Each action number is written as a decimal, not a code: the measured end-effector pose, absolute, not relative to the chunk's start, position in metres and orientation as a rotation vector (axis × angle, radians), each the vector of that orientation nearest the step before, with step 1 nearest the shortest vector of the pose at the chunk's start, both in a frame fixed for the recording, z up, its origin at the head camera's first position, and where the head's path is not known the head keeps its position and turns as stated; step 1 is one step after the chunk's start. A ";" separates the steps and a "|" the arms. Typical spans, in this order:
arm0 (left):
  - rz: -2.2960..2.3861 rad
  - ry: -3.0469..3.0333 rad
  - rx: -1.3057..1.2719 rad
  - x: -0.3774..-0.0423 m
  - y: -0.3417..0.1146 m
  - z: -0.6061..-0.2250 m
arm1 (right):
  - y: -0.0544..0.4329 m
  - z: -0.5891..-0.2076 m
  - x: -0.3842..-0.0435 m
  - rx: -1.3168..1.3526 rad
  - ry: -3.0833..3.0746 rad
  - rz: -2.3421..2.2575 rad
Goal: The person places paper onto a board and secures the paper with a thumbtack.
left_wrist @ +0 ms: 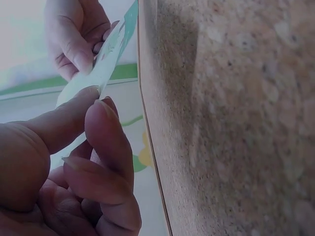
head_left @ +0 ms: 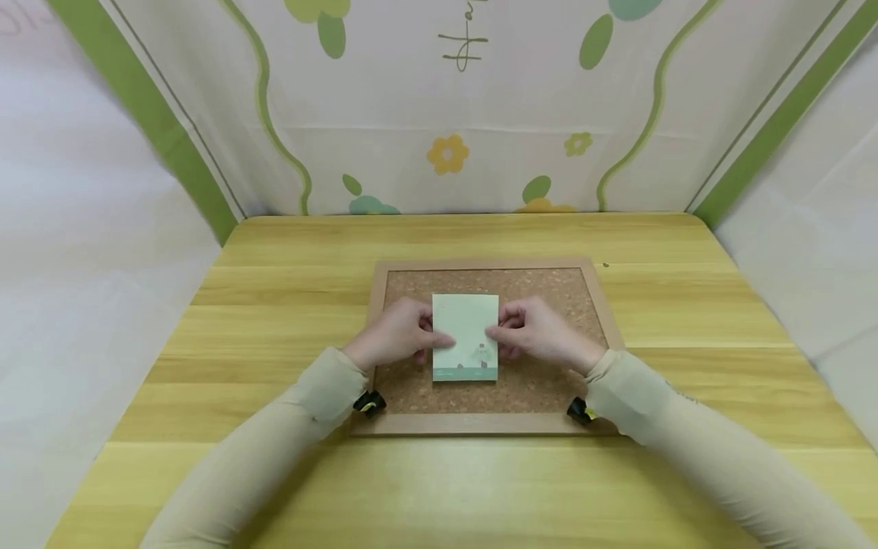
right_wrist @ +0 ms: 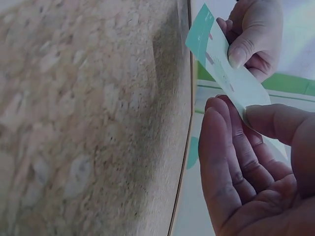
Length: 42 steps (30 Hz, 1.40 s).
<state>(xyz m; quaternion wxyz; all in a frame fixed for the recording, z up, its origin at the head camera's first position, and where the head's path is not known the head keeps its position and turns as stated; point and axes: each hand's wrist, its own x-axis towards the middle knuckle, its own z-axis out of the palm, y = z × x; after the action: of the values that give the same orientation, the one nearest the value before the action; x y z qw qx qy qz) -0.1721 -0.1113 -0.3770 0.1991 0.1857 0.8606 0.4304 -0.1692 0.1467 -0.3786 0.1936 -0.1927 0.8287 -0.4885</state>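
A pale green sheet of notepaper (head_left: 465, 328) with a darker green strip along its near edge is held between both hands, over the cork board (head_left: 411, 396). My left hand (head_left: 401, 333) pinches its left edge, thumb on top and fingers beneath. On the opposite edge, my right hand (head_left: 538, 333) pinches it the same way. Both wrist views show the paper (left_wrist: 106, 64) raised off the cork and slightly bowed, its green strip (right_wrist: 201, 37) near the board. Small printed pictures mark the paper's lower right corner.
The wood-framed cork board lies on a wooden table (head_left: 439, 488). Black straps or clips (head_left: 370, 404) show by each wrist, over the board's near corners. A small dark spot (head_left: 606, 265) is on the table past the board's far right corner. Behind stands a patterned cloth (head_left: 507, 99).
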 end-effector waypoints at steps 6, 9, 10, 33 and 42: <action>1.174 2.429 0.521 -0.176 -0.107 -0.378 | 0.149 -0.377 -0.175 -0.526 2.341 -1.335; 1.161 2.464 0.545 -0.180 -0.107 -0.375 | 0.151 -0.374 -0.181 -0.516 2.353 -1.323; 1.157 2.472 0.551 -0.182 -0.107 -0.374 | 0.152 -0.373 -0.183 -0.515 2.362 -1.316; 0.203 2.731 0.952 -0.200 -0.112 -0.369 | 0.148 -0.381 -0.230 -0.432 2.371 -1.000; 0.074 2.768 0.952 -0.202 -0.108 -0.364 | 0.139 -0.384 -0.235 -0.457 2.389 -0.856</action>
<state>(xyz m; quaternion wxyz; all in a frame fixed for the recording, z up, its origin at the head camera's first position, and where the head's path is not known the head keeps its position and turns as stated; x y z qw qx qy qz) -0.2023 -0.1076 -0.3637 0.1065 0.3231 0.9400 0.0251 -0.2348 0.1391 -0.3835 0.2779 -0.1704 0.8899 -0.3190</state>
